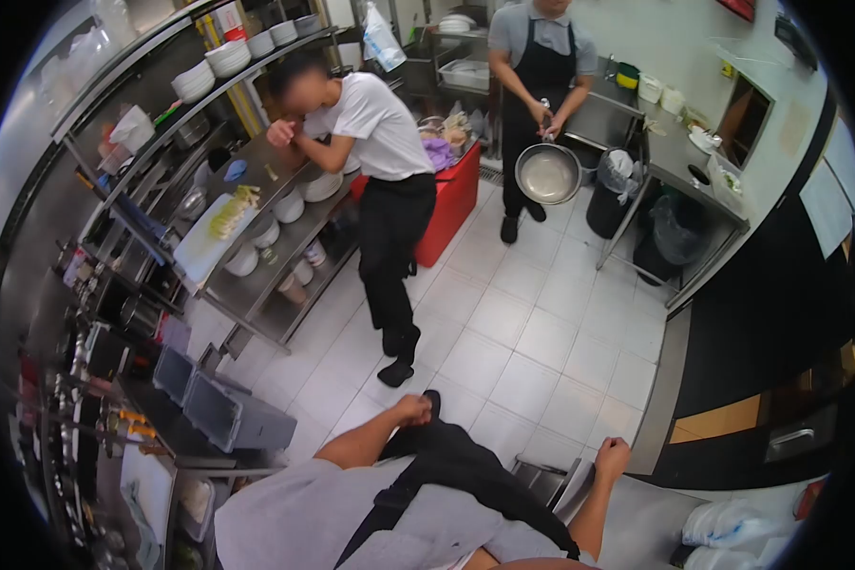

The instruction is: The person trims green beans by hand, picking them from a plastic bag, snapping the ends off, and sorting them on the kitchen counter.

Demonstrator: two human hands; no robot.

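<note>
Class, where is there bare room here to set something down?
Bare: the tiled floor between the red container and the far-right steel table; the grey surface between the right hand and the wrapped white bundles. Crowded: the cutting board with chopped greens, and the stacked bowls above.

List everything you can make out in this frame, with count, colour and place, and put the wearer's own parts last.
Co-worker: one, white shirt, dark trousers, beside the steel table
Apron-wearing co-worker: one, grey shirt, black apron, at the back
Pan: one, silver, held by that co-worker
Steel table: one, silver, left
Cutting board: one, white, on the table
Cut vegetables: several, pale green, on the board
Bowls: many, white, upper-left shelf and below the table
Red box: one, red, behind the first co-worker
Bins: two, black, back right
Smaller clutter: uncountable, mixed colours, left shelves
Left hand: one, bare, lower centre
Right hand: one, bare, lower right
</note>
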